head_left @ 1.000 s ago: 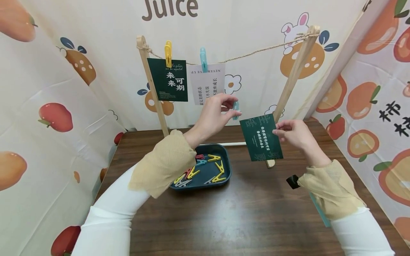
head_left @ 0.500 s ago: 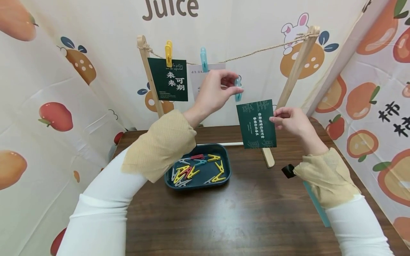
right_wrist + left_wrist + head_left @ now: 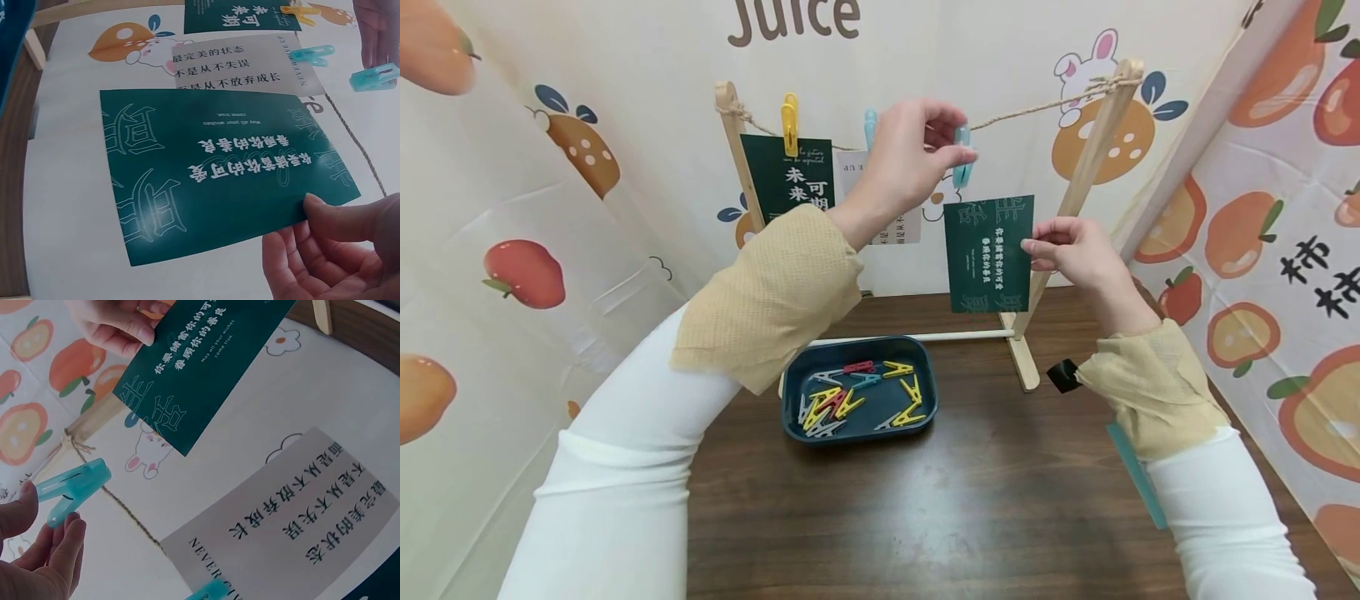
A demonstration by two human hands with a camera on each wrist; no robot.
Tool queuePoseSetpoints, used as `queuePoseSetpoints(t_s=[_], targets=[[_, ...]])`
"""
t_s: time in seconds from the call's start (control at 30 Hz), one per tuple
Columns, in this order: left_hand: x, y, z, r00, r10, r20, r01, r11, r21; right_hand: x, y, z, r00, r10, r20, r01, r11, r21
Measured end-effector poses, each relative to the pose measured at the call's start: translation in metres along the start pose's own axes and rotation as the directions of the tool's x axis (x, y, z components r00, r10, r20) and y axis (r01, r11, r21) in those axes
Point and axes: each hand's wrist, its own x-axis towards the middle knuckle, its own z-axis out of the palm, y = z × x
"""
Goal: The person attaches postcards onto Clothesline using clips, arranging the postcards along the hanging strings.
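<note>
Between thumb and fingers my left hand (image 3: 917,154) pinches a light blue clothespin (image 3: 962,157) close to the twine (image 3: 1022,113). In the left wrist view that clothespin (image 3: 74,487) points toward the twine. My right hand (image 3: 1078,254) holds a dark green card (image 3: 989,254) by its right edge, below the clothespin and apart from it. Another green card (image 3: 786,171) hangs from the twine under a yellow clothespin (image 3: 789,125). Beside it hangs a pale grey card (image 3: 237,65) under a second blue clothespin (image 3: 312,55); my left hand partly covers both in the head view.
A dark blue tray (image 3: 859,440) with several coloured clothespins stands on the brown table (image 3: 880,517). Wooden posts (image 3: 1086,158) hold up the twine. A black piece (image 3: 1063,376) and a teal strip (image 3: 1138,477) lie near the right sleeve. Fruit-printed cloth hangs behind.
Both hands have risen, the left bringing its clothespin up to about the twine's height. The green card in the right hand has moved up and slightly left, and now hangs straighter.
</note>
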Motion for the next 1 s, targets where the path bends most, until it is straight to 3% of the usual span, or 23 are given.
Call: queuePoseSetpoints(t_s=[0.4,0.77,1.0], targets=[[0.017,0.006,-0.005,0.999,-0.018,-0.039,0.02,0.997,0.068,0.011,-0.015,-0.002,0.999,-0.027,-0.032,0.033,0.975,0.221],[0.036,0.013,-0.008,0.996,-0.033,-0.087,0.042,0.995,0.093,0.023,-0.029,-0.004,0.995,-0.059,-0.074,0.077,0.96,0.268],[0.045,0.016,-0.009,0.992,-0.072,-0.099,0.082,0.991,0.103,0.029,-0.035,-0.003,0.996,-0.043,-0.079,0.063,0.959,0.276]])
